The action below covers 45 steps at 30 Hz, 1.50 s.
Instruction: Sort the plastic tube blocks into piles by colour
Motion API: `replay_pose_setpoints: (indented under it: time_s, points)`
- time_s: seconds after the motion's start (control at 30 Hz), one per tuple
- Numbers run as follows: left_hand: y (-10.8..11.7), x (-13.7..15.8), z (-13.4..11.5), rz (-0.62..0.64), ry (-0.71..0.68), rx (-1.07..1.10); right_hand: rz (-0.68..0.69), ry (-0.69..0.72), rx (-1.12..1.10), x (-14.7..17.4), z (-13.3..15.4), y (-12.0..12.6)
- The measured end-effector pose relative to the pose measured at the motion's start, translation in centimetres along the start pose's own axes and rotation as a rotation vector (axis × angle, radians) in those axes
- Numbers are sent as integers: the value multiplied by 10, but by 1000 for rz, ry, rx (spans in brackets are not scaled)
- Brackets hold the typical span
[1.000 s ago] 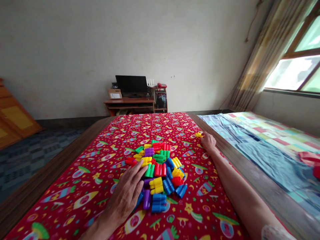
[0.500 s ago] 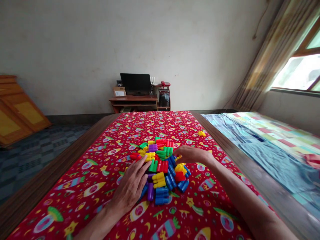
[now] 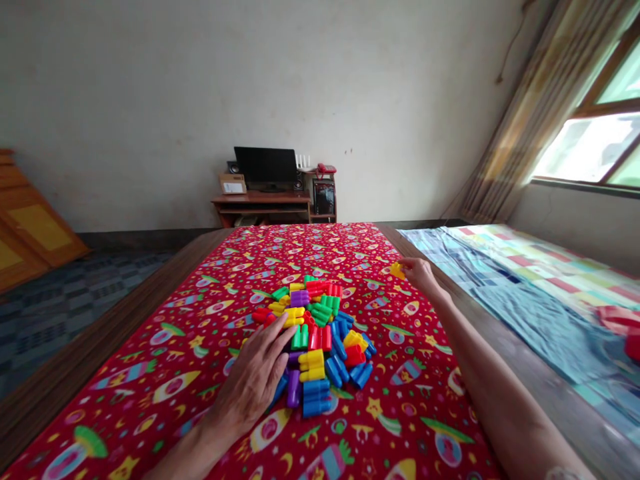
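Note:
A pile of plastic building blocks in red, yellow, green, blue and purple lies on the red patterned cloth. My left hand (image 3: 255, 370) rests flat on the pile's left side, fingers stretched out and apart. Its fingertips touch a yellow block (image 3: 294, 316) and lie beside a green block (image 3: 300, 337). To the right and further off, my right hand (image 3: 419, 273) is at the cloth's right edge, fingers pinched on a yellow block (image 3: 397, 270). The fingers partly hide the yellow there, so I cannot tell how many blocks it is.
The red cloth (image 3: 200, 393) covers a dark wooden table (image 3: 440, 313). Beyond it stands a desk (image 3: 260, 199) with a monitor (image 3: 265, 168) and a red telephone (image 3: 326, 169). A bed with a blue cloth (image 3: 520, 320) lies on the right, a wooden cabinet (image 3: 40, 227) on the left.
My right hand has moved from the pile's right side, away and to the right, to the yellow at the cloth's edge. My left hand has stayed on the pile. The view has shifted slightly.

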<state>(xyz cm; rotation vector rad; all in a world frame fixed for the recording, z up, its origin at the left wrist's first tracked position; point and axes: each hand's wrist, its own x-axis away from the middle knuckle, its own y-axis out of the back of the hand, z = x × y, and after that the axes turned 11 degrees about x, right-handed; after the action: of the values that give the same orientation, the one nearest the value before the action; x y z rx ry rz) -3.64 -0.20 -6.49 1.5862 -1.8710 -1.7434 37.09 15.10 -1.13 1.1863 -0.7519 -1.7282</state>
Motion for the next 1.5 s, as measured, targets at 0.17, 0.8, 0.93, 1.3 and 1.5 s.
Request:
replay_pose_setpoints:
  time_s: [0.17, 0.8, 0.93, 1.3, 1.5]
  points:
    - [-1, 0, 2, 6, -3, -7, -34, -53, 22, 3, -24, -15]
    - [3, -2, -3, 19, 5, -16, 808, 736, -10, 60, 127, 41]
    - [3, -2, -3, 19, -3, -16, 686, 831, 255, 90, 145, 42]
    - [4, -3, -6, 27, 0, -32, 335, 468, -28, 22, 85, 27]
    - [0, -1, 0, 26, -2, -30, -132, 304, 85, 0, 17, -19]
